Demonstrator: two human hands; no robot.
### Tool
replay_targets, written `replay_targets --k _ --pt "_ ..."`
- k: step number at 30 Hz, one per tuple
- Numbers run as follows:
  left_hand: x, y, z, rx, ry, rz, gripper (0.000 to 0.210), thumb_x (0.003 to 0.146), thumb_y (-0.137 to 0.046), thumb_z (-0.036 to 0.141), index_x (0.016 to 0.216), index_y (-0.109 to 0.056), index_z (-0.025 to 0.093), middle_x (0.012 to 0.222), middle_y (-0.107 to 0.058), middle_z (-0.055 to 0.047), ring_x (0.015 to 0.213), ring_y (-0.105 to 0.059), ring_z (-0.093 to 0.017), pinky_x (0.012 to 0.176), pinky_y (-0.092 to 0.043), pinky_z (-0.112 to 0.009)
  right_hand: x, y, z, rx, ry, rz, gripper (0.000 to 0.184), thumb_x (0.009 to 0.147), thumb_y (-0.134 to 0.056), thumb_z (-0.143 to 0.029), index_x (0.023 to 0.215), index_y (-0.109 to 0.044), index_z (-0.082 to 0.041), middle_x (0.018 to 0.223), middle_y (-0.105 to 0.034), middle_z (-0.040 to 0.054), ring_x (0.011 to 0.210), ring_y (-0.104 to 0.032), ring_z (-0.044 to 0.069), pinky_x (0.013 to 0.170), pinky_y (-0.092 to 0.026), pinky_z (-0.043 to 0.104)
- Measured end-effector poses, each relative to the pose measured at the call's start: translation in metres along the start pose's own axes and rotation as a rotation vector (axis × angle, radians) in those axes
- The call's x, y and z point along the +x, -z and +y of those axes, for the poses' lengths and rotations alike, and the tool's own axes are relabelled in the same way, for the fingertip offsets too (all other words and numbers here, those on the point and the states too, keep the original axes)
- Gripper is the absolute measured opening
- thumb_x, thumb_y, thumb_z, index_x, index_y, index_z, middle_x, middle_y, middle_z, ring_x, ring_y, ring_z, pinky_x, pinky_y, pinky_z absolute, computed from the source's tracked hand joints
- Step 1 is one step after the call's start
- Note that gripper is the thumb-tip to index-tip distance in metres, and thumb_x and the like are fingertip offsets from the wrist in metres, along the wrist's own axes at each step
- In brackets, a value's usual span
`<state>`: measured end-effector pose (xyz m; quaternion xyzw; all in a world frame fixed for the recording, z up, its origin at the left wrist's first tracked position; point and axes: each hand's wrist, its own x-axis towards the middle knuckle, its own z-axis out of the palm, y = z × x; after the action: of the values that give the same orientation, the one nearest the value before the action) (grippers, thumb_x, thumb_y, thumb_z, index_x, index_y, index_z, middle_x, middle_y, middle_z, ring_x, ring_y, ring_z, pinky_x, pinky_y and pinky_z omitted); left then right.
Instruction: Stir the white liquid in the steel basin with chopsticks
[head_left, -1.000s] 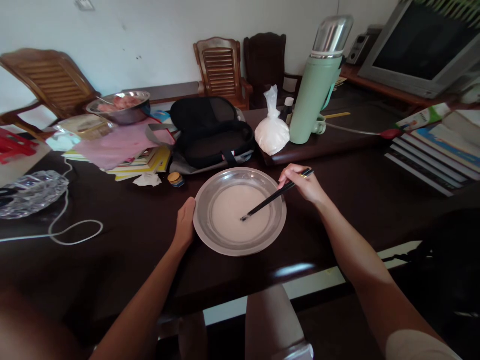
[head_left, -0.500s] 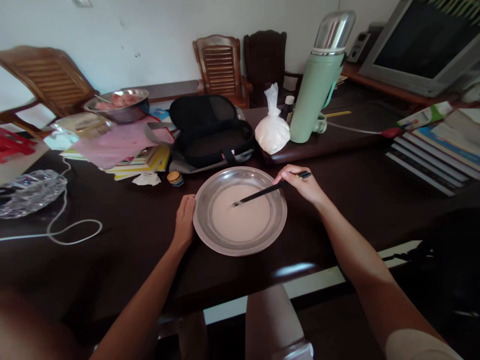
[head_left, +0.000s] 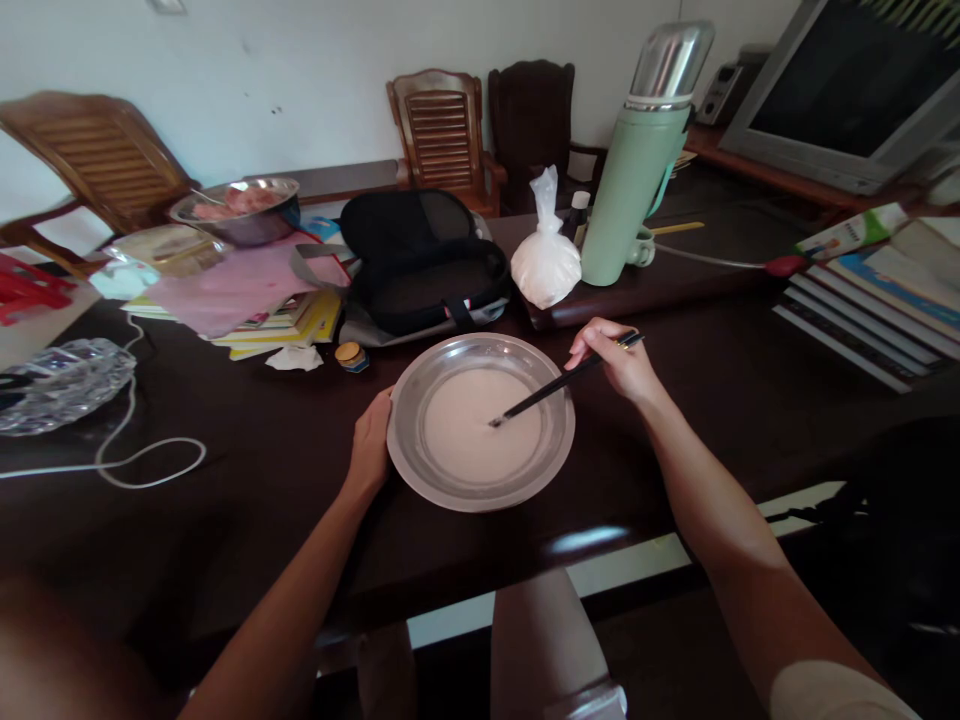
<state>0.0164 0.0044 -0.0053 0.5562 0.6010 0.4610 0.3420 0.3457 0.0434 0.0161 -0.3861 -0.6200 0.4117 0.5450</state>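
Note:
A wide metal bowl (head_left: 405, 470) sits on the dark table in front of me, with a pale, milky liquid (head_left: 469, 440) in its bottom. My left hand (head_left: 371, 440) grips the bowl's left rim, fingers together along the outside. In my right hand (head_left: 611, 360), over the bowl's right edge, is a pair of black chopsticks (head_left: 544, 391), held close together. They slant down to the left and their tips dip into the liquid near the middle.
Behind the bowl lies an open black case (head_left: 427, 270). A tied bag of white powder (head_left: 546, 265) and a green thermos (head_left: 634, 190) stand behind it to the right. Books (head_left: 862, 310) are stacked far right; a bowl of meat (head_left: 240, 215) and glass dish (head_left: 75, 385) are left.
My right hand has shifted slightly to the right with the chopsticks, and their tips have moved right and a little nearer me through the liquid. The left hand and bowl look unmoved.

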Motion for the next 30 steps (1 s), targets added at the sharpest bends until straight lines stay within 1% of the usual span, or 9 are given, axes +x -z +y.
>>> replay_targets --k 4,7,10,12,16,21,26,28,30 --pt "0.001 0.000 -0.001 -0.009 -0.010 0.002 0.051 0.087 -0.041 0.055 0.110 -0.067 0.016 0.115 -0.071 -0.012 0.110 -0.060 -0.028 0.099 -0.043 -0.040 -0.001 -0.005 -0.001 -0.086 -0.004 -0.135 0.037 0.086 -0.062 -0.054 0.073 -0.073 -0.021 0.072 -0.074 0.0026 0.070 -0.069 0.018 0.071 -0.054 0.032" --pt "0.001 -0.001 -0.001 -0.009 -0.010 0.004 0.052 0.088 -0.040 0.054 0.109 -0.068 0.016 0.113 -0.071 -0.012 0.108 -0.060 -0.028 0.098 -0.043 -0.040 0.000 -0.005 0.000 -0.140 0.028 -0.083 0.035 0.087 -0.062 -0.052 0.073 -0.073 -0.022 0.075 -0.074 0.0023 0.076 -0.069 0.018 0.076 -0.053 0.032" --pt "0.001 -0.001 -0.001 0.001 -0.008 0.002 0.052 0.088 -0.039 0.054 0.109 -0.068 0.015 0.111 -0.071 -0.011 0.107 -0.060 -0.027 0.096 -0.045 -0.039 0.000 -0.003 0.001 -0.066 -0.005 -0.013 0.036 0.086 -0.062 -0.054 0.071 -0.070 -0.022 0.067 -0.072 0.0010 0.067 -0.068 0.017 0.072 -0.053 0.032" --pt "0.000 -0.001 -0.001 0.013 -0.013 0.005 0.052 0.089 -0.039 0.054 0.109 -0.068 0.015 0.109 -0.071 -0.011 0.106 -0.060 -0.027 0.095 -0.045 -0.038 -0.001 -0.004 0.000 -0.024 -0.033 -0.054 0.038 0.085 -0.063 -0.055 0.071 -0.070 -0.021 0.065 -0.071 0.0012 0.064 -0.068 0.017 0.069 -0.054 0.032" --pt "0.001 0.000 -0.002 0.009 -0.017 0.004 0.052 0.089 -0.040 0.055 0.107 -0.067 0.015 0.107 -0.071 -0.010 0.105 -0.060 -0.027 0.094 -0.045 -0.037 0.000 -0.006 -0.003 -0.112 0.013 -0.142 0.038 0.086 -0.063 -0.054 0.072 -0.073 -0.020 0.073 -0.074 0.0034 0.074 -0.070 0.018 0.074 -0.053 0.031" --pt "0.001 0.001 -0.001 0.027 -0.018 -0.003 0.048 0.089 -0.038 0.053 0.105 -0.067 0.016 0.107 -0.071 -0.010 0.105 -0.060 -0.026 0.094 -0.045 -0.037 0.000 -0.002 -0.001 -0.046 -0.008 0.002 0.036 0.086 -0.063 -0.053 0.071 -0.070 -0.021 0.065 -0.071 0.0012 0.065 -0.069 0.018 0.069 -0.053 0.032" --pt "0.000 0.001 -0.005 0.028 -0.009 -0.014 0.045 0.092 -0.038 0.050 0.106 -0.065 0.017 0.109 -0.069 -0.010 0.106 -0.059 -0.026 0.094 -0.044 -0.037 0.001 -0.004 -0.002 -0.064 -0.008 -0.153 0.035 0.086 -0.063 -0.053 0.074 -0.073 -0.021 0.071 -0.073 0.0022 0.071 -0.070 0.018 0.072 -0.054 0.032" --pt "0.002 0.000 -0.009 -0.001 -0.057 0.037 0.042 0.093 -0.039 0.049 0.110 -0.063 0.018 0.114 -0.066 -0.010 0.107 -0.058 -0.024 0.094 -0.044 -0.036 0.001 -0.004 -0.003 -0.125 0.022 -0.148 0.035 0.086 -0.062 -0.053 0.074 -0.074 -0.022 0.074 -0.074 0.0024 0.077 -0.070 0.018 0.076 -0.054 0.032" --pt "0.001 -0.003 -0.010 -0.053 -0.144 0.170 0.037 0.095 -0.042 0.047 0.115 -0.058 0.021 0.121 -0.060 -0.010 0.103 -0.059 -0.022 0.089 -0.047 -0.035 0.002 -0.002 -0.002 -0.119 0.026 -0.080 0.034 0.086 -0.063 -0.052 0.074 -0.073 -0.022 0.073 -0.074 0.0015 0.074 -0.070 0.017 0.076 -0.054 0.032"
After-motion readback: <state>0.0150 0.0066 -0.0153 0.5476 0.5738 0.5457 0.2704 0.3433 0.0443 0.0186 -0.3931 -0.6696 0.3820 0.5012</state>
